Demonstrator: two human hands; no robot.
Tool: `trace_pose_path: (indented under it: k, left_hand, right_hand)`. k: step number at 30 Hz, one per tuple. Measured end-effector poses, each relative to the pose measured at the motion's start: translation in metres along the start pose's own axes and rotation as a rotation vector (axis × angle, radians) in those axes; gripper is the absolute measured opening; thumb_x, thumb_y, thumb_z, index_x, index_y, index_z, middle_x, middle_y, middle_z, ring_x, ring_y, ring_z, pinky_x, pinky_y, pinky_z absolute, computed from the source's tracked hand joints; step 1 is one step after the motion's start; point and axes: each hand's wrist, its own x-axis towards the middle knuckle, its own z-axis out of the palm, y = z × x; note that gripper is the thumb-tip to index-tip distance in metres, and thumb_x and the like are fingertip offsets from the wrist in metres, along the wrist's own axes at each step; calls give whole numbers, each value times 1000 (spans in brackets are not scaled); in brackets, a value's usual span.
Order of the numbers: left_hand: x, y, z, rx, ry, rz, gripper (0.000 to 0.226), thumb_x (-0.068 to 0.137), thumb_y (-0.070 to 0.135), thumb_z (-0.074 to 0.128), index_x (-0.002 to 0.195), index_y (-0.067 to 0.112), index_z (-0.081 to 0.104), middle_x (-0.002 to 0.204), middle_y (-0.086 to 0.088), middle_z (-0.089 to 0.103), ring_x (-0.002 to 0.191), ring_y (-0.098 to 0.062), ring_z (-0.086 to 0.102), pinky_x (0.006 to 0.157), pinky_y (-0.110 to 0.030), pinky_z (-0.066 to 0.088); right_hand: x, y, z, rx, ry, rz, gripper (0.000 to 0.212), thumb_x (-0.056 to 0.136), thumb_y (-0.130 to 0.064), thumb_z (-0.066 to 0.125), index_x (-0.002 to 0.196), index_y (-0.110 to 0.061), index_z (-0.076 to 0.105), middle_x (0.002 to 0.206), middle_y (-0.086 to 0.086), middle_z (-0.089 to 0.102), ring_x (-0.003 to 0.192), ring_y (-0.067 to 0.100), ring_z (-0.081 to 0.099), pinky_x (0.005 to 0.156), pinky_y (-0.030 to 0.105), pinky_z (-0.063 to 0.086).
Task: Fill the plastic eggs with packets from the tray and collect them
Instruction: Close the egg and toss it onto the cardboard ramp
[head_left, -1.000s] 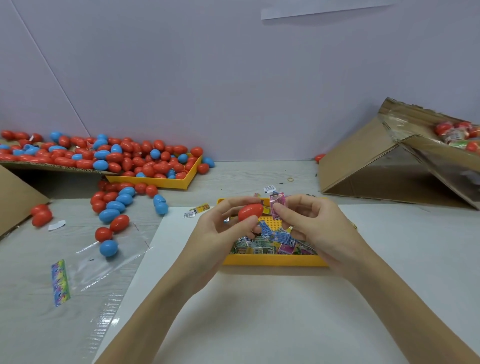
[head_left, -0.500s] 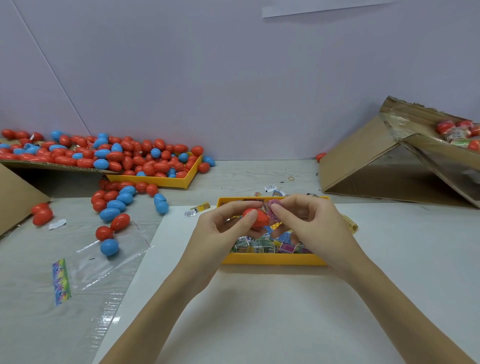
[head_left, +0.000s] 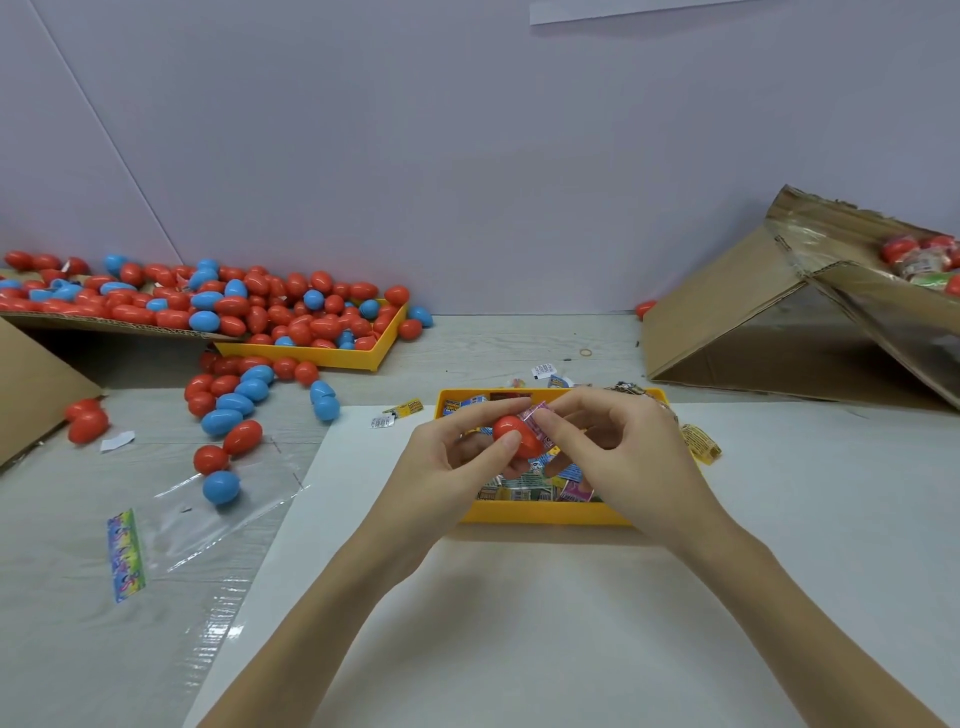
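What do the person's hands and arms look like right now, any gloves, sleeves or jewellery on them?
Both are bare. The left hand and right hand wear no gloves, and no rings, watch or wristband show. Both forearms are uncovered right down to the bottom edge of the picture, so no sleeve is in view. Fingernails look short and unpainted.

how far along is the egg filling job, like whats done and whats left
Done: only a few filled-looking eggs show in the cardboard box at far right. In hand: the left hand holds a red egg while the right hand presses a pink packet against it. Left: most of it; the egg pile and packet tray remain well stocked.
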Motion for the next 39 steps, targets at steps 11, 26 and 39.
trace_pose_path:
  k: [11, 26, 39]
  left_hand:
    - [0, 1, 0, 22, 35, 35, 23, 101, 16, 63, 122, 21, 71, 106, 3, 76, 87, -13, 73, 81, -25, 58]
    - [-1, 0, 4, -78, 65, 90, 43, 96, 10, 70, 135, 25, 66, 100, -6, 79, 98, -15, 76, 83, -18, 56]
    - [1, -3, 5, -8, 143, 218, 49, 93, 1, 71, 137, 21, 64, 115, -15, 71, 98, -17, 75, 88, -20, 56]
  right_hand:
    - [-2, -5, 1, -42, 40, -52, 12, 94, -37, 69, 96, -28, 77, 83, -8, 76, 65, 9, 74, 62, 34, 62]
    - [-2, 0, 2, 88, 43, 15, 17, 86, -33, 81, 103, -32, 78, 82, -7, 77, 65, 14, 76, 54, 22, 54]
    - [-3, -2, 10, 251, 107, 83, 14, 91, -25, 76, 104, -26, 80, 90, -5, 79, 74, 22, 77, 57, 34, 61]
